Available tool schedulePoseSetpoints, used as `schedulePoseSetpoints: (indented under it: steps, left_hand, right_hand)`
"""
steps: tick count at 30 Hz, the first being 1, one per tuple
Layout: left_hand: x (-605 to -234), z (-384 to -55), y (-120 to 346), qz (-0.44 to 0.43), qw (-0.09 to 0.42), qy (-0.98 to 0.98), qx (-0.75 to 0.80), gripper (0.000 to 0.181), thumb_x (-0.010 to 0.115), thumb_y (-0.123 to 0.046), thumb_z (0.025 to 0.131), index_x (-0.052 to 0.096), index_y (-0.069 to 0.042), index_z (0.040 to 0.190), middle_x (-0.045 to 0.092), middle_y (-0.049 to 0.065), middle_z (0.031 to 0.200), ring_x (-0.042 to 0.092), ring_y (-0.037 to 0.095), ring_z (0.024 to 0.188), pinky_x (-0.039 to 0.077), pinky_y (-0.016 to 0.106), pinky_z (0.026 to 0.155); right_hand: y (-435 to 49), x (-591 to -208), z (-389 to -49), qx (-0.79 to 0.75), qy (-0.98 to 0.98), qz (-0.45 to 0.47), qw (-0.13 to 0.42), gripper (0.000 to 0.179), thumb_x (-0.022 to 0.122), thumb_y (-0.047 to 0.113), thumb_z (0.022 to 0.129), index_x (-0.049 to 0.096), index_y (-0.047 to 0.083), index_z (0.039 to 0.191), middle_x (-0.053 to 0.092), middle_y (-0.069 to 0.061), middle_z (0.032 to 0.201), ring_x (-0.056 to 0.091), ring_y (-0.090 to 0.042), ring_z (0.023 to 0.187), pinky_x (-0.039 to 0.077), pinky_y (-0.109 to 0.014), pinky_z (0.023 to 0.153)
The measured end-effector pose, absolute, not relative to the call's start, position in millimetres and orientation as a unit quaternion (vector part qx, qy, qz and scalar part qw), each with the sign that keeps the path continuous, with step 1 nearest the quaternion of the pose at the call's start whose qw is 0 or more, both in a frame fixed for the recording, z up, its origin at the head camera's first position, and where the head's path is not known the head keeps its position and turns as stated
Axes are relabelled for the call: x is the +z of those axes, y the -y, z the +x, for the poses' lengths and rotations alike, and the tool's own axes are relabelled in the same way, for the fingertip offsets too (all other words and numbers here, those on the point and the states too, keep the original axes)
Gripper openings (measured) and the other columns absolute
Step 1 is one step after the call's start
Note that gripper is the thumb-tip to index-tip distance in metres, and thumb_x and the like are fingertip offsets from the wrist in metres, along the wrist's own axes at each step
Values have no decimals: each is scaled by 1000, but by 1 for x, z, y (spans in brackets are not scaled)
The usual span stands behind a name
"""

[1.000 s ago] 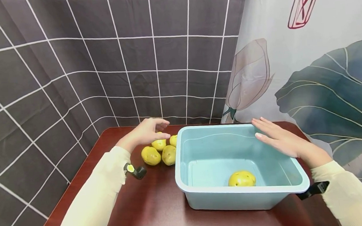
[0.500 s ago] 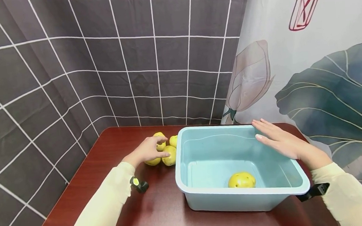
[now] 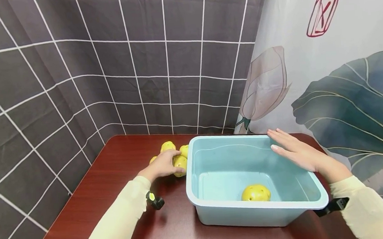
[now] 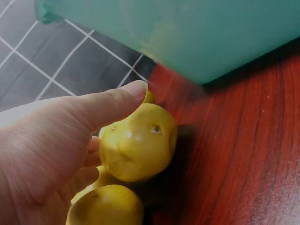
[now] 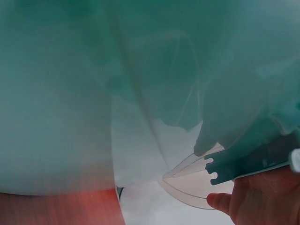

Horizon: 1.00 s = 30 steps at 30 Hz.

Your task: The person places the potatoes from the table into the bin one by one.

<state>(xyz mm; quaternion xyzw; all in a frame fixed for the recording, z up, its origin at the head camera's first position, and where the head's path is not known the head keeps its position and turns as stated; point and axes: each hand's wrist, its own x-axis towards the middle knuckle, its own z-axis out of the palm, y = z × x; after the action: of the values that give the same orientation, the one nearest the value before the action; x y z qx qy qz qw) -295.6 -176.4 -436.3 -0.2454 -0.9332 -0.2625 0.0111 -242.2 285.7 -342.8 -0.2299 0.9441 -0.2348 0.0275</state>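
Note:
My left hand (image 3: 162, 164) is at the cluster of yellow potatoes left of the bin, thumb and fingers on either side of one potato (image 3: 180, 162). In the left wrist view its thumb reaches over the top of that potato (image 4: 138, 143), with the fingers partly hidden behind. Another potato (image 4: 105, 206) sits just below. My right hand (image 3: 297, 151) rests with straight fingers across the right end of the light blue plastic bin (image 3: 257, 203). One potato (image 3: 256, 193) lies on the bin's floor. The right wrist view looks mostly at the bin's wall (image 5: 56, 93).
More potatoes stand close behind, one at the back (image 3: 168, 146) and one against the bin's left side (image 3: 184, 150). The reddish-brown table (image 3: 130, 149) ends at a dark gridded curtain (image 3: 147, 59) and a pale flowered curtain (image 3: 277, 109).
My left hand has come down and to the right, from above the potatoes to around one of them. The right hand stays on the bin's rim.

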Motion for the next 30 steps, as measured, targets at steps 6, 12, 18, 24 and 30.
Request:
schedulePoseSetpoints:
  steps: [6,12,18,24,30]
  left_hand:
    - [-441,-293,174,-243,16,937,-251,72,88,-36,65,62,-5,125,64,4,115,56,18,99,46,36,88]
    - [-445,-291,173,-260,35,936,-233,68,88,-39,64,64,-10,121,64,-1,112,55,15,98,47,34,87]
    - [-448,-284,176,-276,43,932,-229,71,88,-38,65,63,-6,123,64,2,117,56,19,107,45,37,95]
    - [-449,-272,181,-285,33,936,-204,75,86,-40,66,60,-5,127,61,6,126,54,22,118,41,38,101]
    - [-447,-257,188,-310,32,929,-198,75,85,-42,66,61,-5,126,60,7,127,54,21,119,42,38,101]
  right_hand:
    - [-286,-345,-243,-238,-943,-230,28,63,46,41,100,22,21,154,20,-13,158,3,-35,146,8,-68,107]
    - [-287,-344,-243,-237,-943,-230,29,63,46,41,100,21,20,154,19,-14,158,2,-35,146,7,-69,107]
    - [-286,-343,-243,-241,-942,-230,30,62,47,39,100,22,18,154,20,-14,158,2,-36,146,7,-69,107]
    - [-287,-345,-244,-244,-943,-226,25,62,47,40,100,23,21,154,21,-12,158,4,-35,146,8,-69,106]
    - [-288,-345,-244,-240,-943,-230,24,63,46,41,100,23,18,154,21,-14,157,4,-36,146,9,-70,106]
